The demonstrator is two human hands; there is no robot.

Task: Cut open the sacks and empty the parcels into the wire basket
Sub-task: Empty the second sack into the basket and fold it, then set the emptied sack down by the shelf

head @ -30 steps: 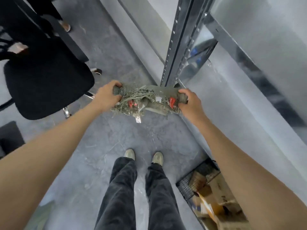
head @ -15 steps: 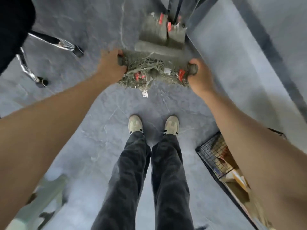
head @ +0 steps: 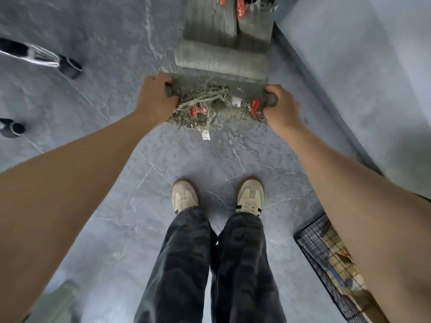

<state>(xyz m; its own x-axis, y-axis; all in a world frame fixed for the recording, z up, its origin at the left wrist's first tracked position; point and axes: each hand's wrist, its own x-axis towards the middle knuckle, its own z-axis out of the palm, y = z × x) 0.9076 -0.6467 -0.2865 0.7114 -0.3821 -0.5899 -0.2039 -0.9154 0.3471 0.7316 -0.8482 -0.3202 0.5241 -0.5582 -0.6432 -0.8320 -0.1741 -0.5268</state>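
Since earlier frame view tips further down; pile of folded sacks (head: 221, 59) looms larger ahead, and our hold is unchanged. We grip with left hand (head: 155, 99) and right hand (head: 283, 108), fingers curled tight round ends of rolled sack (head: 210, 101), above floor (head: 116, 206), just before pile. Wire basket (head: 310, 250) low right, well apart, parcels (head: 345, 283) inside. Risk, we judge: frayed threads snag fingers, roll unfurls on release. Fingertips tucked under roll; basket half behind right forearm; pile top cut off.

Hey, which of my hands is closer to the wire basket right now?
The right. The right hand grips the right end of the folded sack, on the same side as the wire basket; the left hand grips the sack's other end, farther away.
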